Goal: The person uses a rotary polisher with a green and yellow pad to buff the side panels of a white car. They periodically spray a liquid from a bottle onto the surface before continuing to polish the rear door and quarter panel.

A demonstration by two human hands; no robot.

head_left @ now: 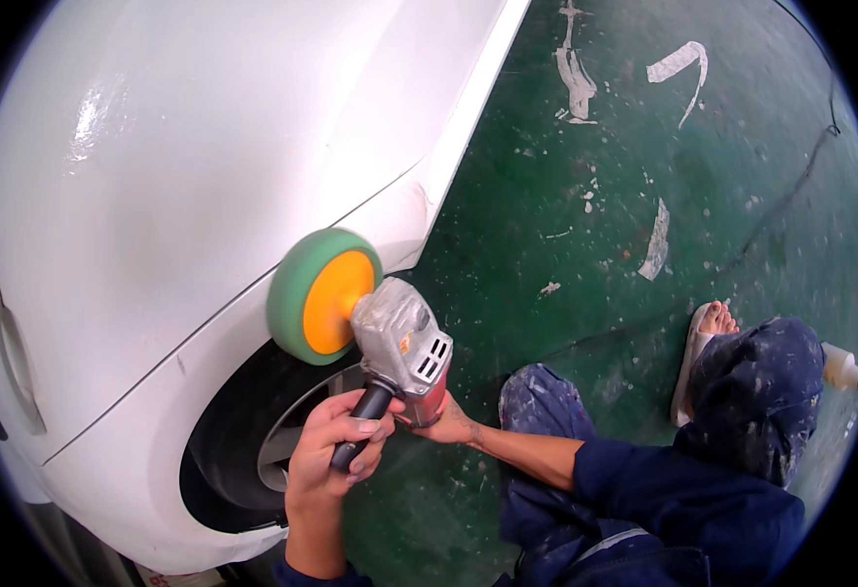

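Observation:
My left hand is wrapped round the black side handle of a polisher with a grey metal head and red body. My right hand grips the red body behind the head; its fingers are partly hidden. The polisher's green foam pad, with an orange backing, stands on edge against the white car body, over the panel seam just above the wheel arch. I cannot tell whether the pad is spinning.
Below the pad is the car's black tyre. A door handle is at far left. The green floor carries white paint marks and a dark cable. Near my sandalled foot, a pale bottle stands at right.

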